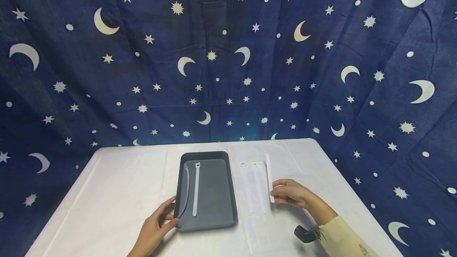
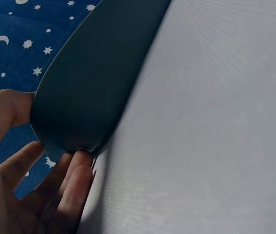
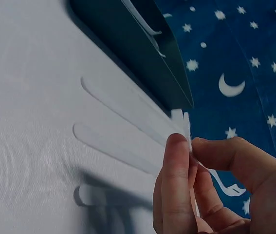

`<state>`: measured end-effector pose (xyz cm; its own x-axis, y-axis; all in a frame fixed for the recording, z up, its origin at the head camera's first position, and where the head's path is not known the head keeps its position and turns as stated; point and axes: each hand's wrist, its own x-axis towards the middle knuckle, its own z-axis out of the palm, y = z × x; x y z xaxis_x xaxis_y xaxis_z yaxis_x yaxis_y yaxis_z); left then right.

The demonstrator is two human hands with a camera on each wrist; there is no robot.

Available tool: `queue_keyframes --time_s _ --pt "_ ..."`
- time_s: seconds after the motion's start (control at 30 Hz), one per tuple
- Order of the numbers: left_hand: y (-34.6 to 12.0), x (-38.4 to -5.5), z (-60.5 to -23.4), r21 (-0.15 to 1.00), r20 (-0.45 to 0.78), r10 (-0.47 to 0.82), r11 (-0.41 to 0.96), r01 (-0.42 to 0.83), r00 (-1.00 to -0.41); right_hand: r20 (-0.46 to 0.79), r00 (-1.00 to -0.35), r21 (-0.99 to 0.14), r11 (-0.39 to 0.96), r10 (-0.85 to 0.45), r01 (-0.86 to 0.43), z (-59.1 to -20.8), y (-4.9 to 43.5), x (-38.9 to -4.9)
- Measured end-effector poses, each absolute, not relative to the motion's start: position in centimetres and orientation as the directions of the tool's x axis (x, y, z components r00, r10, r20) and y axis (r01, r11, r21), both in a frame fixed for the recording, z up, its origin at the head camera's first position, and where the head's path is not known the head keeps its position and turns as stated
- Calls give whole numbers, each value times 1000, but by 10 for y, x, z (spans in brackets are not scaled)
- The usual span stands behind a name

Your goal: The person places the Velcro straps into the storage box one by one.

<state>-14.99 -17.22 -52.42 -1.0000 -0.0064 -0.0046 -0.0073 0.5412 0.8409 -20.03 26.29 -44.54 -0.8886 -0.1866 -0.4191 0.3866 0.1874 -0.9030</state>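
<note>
My right hand (image 1: 290, 193) pinches a white hook-and-loop cable tie (image 1: 269, 177) near its rounded end, raised above the table. In the right wrist view, thumb and fingertips meet on that tie's end, and its slotted head (image 3: 232, 190) shows beyond the fingers. Three more white cable ties (image 1: 248, 189) lie side by side on the cloth just left of this hand. My left hand (image 1: 157, 223) grips the dark grey tray (image 1: 217, 223) at its near left corner, thumb at the rim. Inside the tray are a straight white tie (image 1: 196, 189) and a curved one (image 1: 187, 189) against the left wall.
A white cloth covers the table (image 1: 118, 193). Behind it and to the right hangs a dark blue curtain (image 1: 228, 70) with moons and stars. A dark wrist-worn device (image 1: 307, 234) sits at the right sleeve's cuff.
</note>
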Motion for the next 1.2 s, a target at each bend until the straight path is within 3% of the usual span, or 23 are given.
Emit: queue_keyframes --time_s 0.67,1.2 --pt "-171 -151 -525 840 -15 -17 543 -22 -1000 -396 -857 -917 191 -330 350 -424 203 -214" --pt "-171 -150 -526 838 -8 -27 546 -21 -1000 -398 -847 -917 179 -352 357 -426 149 -216"
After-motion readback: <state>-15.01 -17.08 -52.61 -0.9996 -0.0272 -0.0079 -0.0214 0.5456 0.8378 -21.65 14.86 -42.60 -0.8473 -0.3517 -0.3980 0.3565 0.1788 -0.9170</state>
